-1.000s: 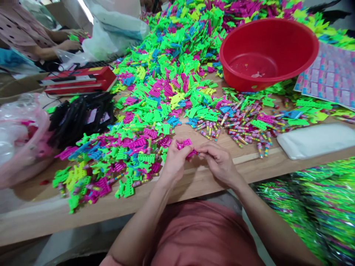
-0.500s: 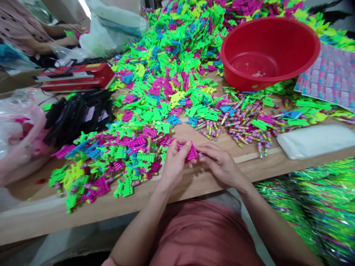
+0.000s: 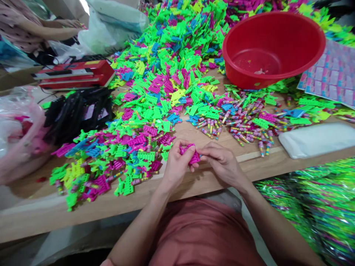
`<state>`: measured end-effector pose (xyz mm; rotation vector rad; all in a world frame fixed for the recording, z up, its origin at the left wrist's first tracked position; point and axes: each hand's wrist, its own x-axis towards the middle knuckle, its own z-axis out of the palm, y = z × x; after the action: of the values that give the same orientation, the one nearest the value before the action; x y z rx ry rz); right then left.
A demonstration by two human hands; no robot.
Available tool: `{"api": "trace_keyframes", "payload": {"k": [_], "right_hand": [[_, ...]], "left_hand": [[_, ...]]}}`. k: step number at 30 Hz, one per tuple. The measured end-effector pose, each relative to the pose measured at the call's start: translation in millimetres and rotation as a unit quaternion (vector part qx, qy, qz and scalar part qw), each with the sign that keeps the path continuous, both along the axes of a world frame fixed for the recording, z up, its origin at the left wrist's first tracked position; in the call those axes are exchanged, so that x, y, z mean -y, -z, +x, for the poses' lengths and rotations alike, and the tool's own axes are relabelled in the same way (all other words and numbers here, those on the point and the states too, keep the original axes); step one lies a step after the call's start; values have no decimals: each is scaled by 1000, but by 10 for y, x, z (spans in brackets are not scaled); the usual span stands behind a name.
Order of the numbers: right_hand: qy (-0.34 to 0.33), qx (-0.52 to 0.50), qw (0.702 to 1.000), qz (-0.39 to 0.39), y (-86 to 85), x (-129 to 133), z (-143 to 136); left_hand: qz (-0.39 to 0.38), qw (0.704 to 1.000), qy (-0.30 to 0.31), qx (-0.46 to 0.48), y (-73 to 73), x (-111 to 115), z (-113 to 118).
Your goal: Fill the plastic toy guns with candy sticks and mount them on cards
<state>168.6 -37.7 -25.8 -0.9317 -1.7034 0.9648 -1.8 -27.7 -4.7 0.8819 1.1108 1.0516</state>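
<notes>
Between thumb and fingers my left hand [image 3: 179, 162] grips a magenta plastic toy piece [image 3: 194, 157], just above the table's front part. My right hand [image 3: 219, 160] is closed in a pinch at that piece's right side; what its fingertips hold is mostly hidden. To the left lies a spread of green, magenta, blue and yellow plastic pieces [image 3: 119, 151], with a few small tubes mixed in. Small tubes with pink labels and colourful contents [image 3: 244, 129] lie in a loose heap beyond my right hand.
A red basin [image 3: 273, 50] stands at the back right, beside printed card sheets [image 3: 330, 74]. Clear plastic bags [image 3: 318, 140] lie stacked at the right edge. Black packets [image 3: 80, 114] and a red sealing machine [image 3: 74, 74] sit left. Another person's arm [image 3: 52, 31] shows far left.
Both hands stay together around the magenta piece, which has turned slightly and shows more above my left thumb. The view has shifted a little. At far left, the other person's hands have moved.
</notes>
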Motion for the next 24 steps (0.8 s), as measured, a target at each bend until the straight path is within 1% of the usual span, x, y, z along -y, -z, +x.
{"api": "trace_keyframes", "payload": {"k": [3, 7, 10, 13, 17, 20, 22, 24], "right_hand": [[15, 9, 1000, 1, -17, -3, -5], [1, 11, 1000, -27, -42, -20, 18], [-5, 13, 999, -37, -44, -30, 30], [-29, 8, 999, -29, -17, -34, 27], [-12, -6, 999, -41, 38, -26, 13], [-5, -7, 998, -59, 47, -9, -14], [-9, -16, 997, -73, 26, -3, -38], [-19, -18, 997, -75, -12, -15, -47]], "left_hand": [[-4, 1000, 12, 2, 14, 7, -31], [3, 999, 37, 14, 12, 9, -111], [11, 998, 54, 7, -6, 9, -142], [14, 998, 59, -20, -16, 14, -123], [11, 998, 53, -45, 7, 36, -74], [14, 997, 52, -59, 32, 56, -61], [17, 995, 71, -70, 9, 55, -84], [27, 992, 82, -88, -86, 33, -165]]}}
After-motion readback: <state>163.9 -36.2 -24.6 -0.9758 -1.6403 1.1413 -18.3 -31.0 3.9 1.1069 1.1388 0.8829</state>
